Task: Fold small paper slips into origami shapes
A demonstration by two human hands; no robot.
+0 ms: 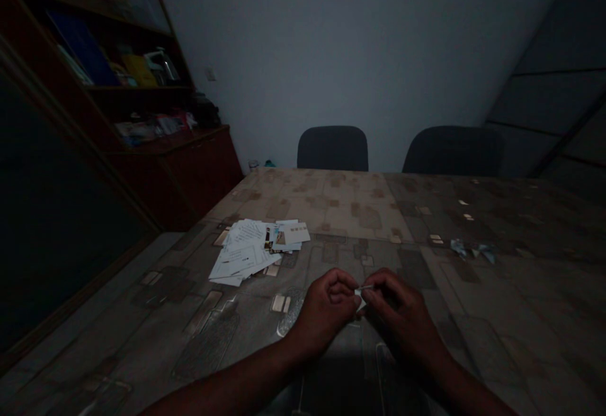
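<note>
Between my fingertips, above the near part of the table, is a small piece of white paper (361,300). My left hand (326,305) pinches its left side, with the fingers curled. From the other side my right hand (400,309) grips it between thumb and fingers. Most of the paper is hidden by my fingers, so its full shape cannot be made out. Ahead and to the left of my hands lies a loose pile of printed papers and cards (246,252). Farther right on the table sit a few small crumpled or folded paper pieces (472,250).
A patterned cloth (341,204) covers the table. Two dark chairs (332,148) stand at its far side, before a pale wall. At left is a wooden cabinet (199,163) with cluttered shelves. A clear cup (254,165) shows near the table's far left corner. The room is dim.
</note>
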